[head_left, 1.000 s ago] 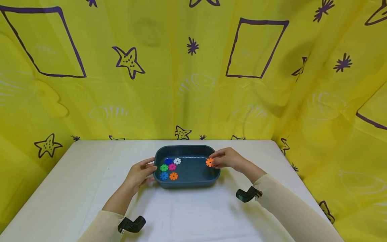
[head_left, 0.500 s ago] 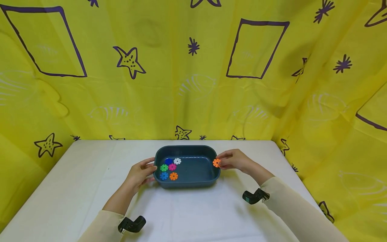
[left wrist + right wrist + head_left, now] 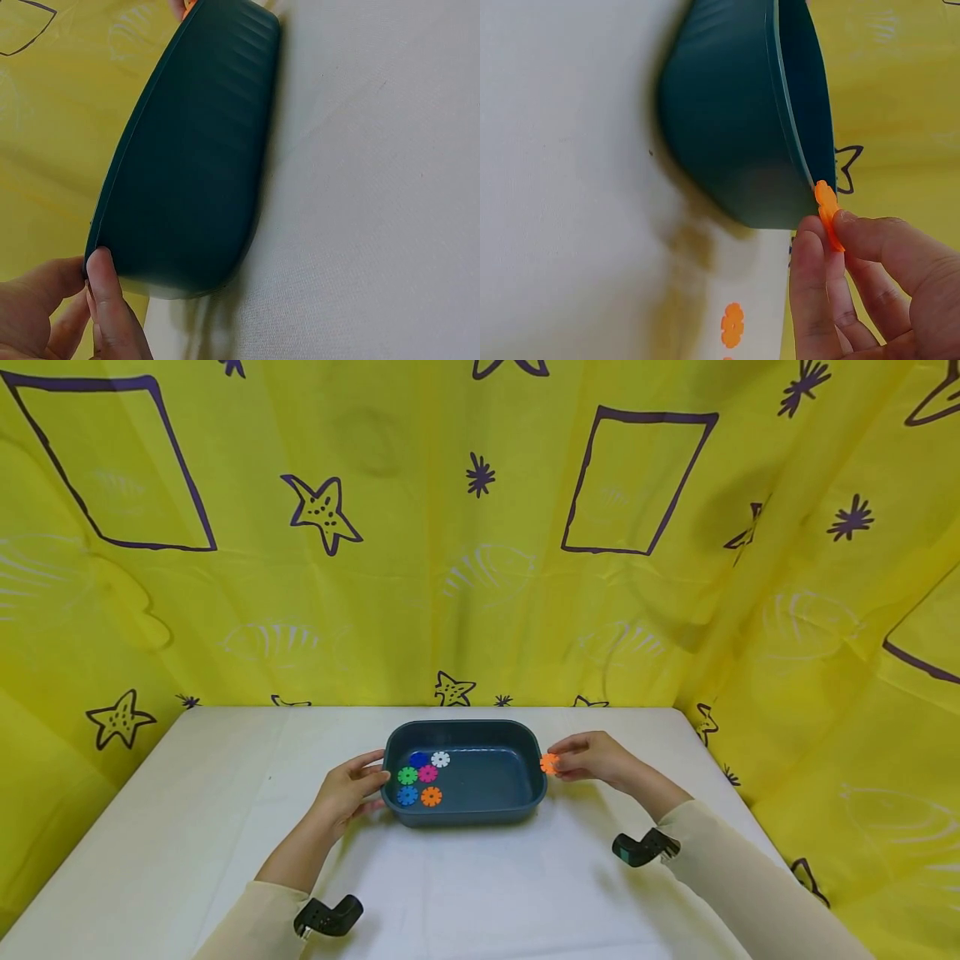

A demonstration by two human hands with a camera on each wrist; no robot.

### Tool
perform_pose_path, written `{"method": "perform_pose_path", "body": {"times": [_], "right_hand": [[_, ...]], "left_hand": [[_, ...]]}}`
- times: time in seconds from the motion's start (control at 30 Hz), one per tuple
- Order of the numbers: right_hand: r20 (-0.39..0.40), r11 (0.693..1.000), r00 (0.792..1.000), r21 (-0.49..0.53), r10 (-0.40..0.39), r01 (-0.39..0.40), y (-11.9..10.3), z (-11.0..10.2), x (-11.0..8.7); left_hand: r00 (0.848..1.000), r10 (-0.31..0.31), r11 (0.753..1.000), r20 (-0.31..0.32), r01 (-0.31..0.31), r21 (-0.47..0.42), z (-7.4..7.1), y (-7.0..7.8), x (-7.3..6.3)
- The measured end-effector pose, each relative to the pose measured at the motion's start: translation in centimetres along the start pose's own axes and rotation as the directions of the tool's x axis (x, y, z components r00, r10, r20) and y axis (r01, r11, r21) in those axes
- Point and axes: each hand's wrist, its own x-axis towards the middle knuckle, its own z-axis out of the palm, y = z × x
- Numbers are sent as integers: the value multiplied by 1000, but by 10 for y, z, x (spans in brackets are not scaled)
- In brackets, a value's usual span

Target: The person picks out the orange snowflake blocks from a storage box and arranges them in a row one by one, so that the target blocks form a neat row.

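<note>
A dark teal plastic basin [image 3: 480, 810] stands on the white table. My left hand [image 3: 348, 789] grips its left end, thumb at the rim and fingers along the outside, as the left wrist view shows. Just beyond the opposite end, my right hand [image 3: 596, 756] pinches an orange interlocking disc [image 3: 550, 763] between thumb and fingers; in the right wrist view the disc is edge-on at the rim. Inside the basin, at the left, lie several discs: a dark blue disc [image 3: 418, 760], white disc [image 3: 440, 760], green disc [image 3: 407, 776], pink disc [image 3: 427, 773], light blue disc [image 3: 407, 796] and orange disc [image 3: 431, 797].
Another orange disc [image 3: 733, 325] lies on the table below the right hand, with a sliver of orange at the frame's bottom edge. A yellow patterned curtain [image 3: 405, 593] rises behind and beside the white-covered table [image 3: 480, 893].
My right hand has moved right with the orange disc, from over the basin's right end to just outside its rim. The left hand and basin have stayed put.
</note>
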Motion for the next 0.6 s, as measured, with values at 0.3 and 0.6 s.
{"method": "perform_pose_path", "body": {"times": [0.3, 0.6], "right_hand": [[-4, 1000, 1000, -1, 0, 0, 8, -8, -3], [-42, 999, 999, 34, 9, -8, 18, -10, -4]], "left_hand": [[1000, -1, 1000, -3, 1, -10, 1, -1, 1], [1000, -13, 1000, -10, 13, -16, 1, -1, 0]]}}
